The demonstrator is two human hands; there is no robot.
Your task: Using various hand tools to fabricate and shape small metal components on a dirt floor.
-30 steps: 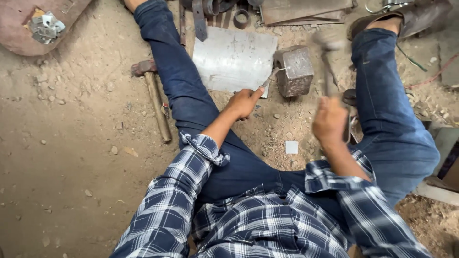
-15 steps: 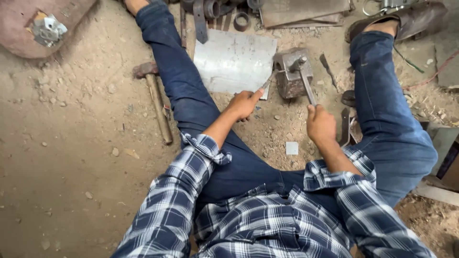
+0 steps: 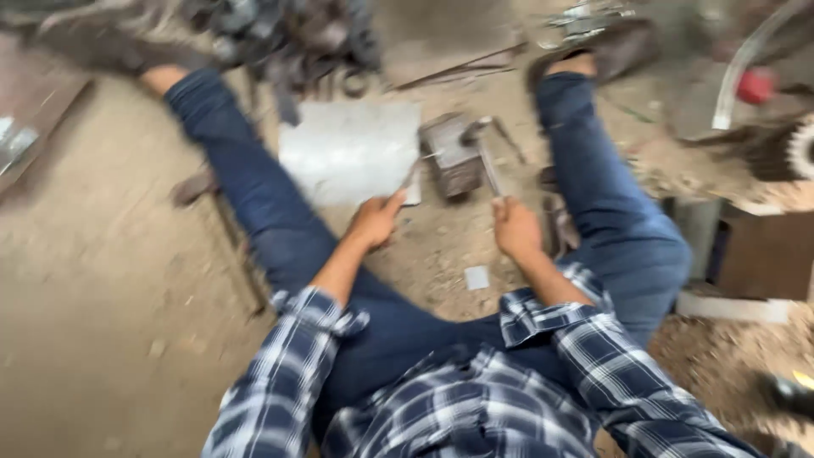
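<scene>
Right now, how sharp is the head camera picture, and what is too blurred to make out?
Head view: motion blur smears the whole frame, worst along the top edge and right side. The left hand and right hand are soft but readable, as are the metal sheet and metal block. What the left hand pinches is too blurred to identify. Light is flat daylight, no hard shadows or glare.

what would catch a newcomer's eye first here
The hammer in the right hand, its head down on the metal block on the dirt between the legs. The left hand holds a thin tool against the block, beside the pale metal sheet.
</scene>
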